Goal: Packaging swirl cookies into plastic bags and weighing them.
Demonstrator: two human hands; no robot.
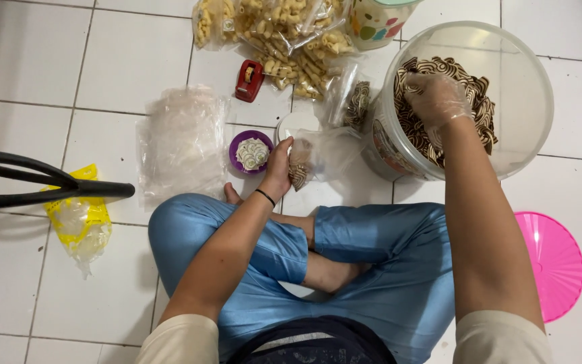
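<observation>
My gloved right hand (434,98) digs into the striped snacks (477,101) in the big tub (527,87) at one o'clock, fingers curled on a handful. My left hand (279,167) pinches the small bag (318,156) open at twelve o'clock, mouth toward the tub for filling.

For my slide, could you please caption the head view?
Gloved right hand reaches into a bucket of striped snacks; left hand holds a clear bag.

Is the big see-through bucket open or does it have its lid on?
Open. The bucket has no lid on top, and the gloved right hand reaches down into the striped snacks inside it.
</observation>
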